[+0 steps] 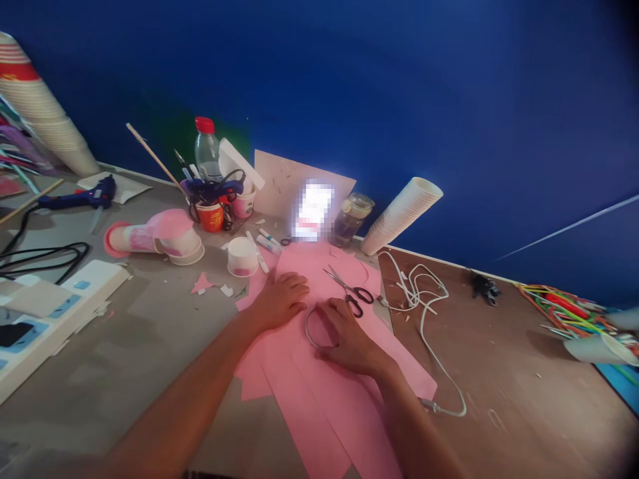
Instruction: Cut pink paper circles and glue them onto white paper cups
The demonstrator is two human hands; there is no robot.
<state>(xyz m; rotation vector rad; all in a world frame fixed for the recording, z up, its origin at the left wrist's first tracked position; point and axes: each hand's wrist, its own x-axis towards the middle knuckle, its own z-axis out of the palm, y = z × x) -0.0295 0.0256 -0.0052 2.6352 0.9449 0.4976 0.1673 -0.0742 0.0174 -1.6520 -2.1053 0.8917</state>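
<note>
Several overlapping sheets of pink paper [299, 366] lie under both hands. My left hand [282, 301] rests flat on the paper, fingers stretched out, holding nothing. My right hand [352, 339] curves over a thin, pale grey ring [308, 329] lying on the paper, with its fingers at the far edge and thumb at the near edge. The inside of the ring shows pink; its exact kind is unclear. Just beyond the right hand's fingers are scissors [344, 283] with black handles, blades spread slightly and pointing away to the left.
Beyond the paper stand a lit phone [313, 209], a lidded jar [353, 216] and a leaning stack of paper cups [402, 216]. Left are a pink-covered cup piece [170, 236], a white cup [242, 257], a glue gun [94, 194] and a power strip [94, 286]. A white cable [434, 352] curls right.
</note>
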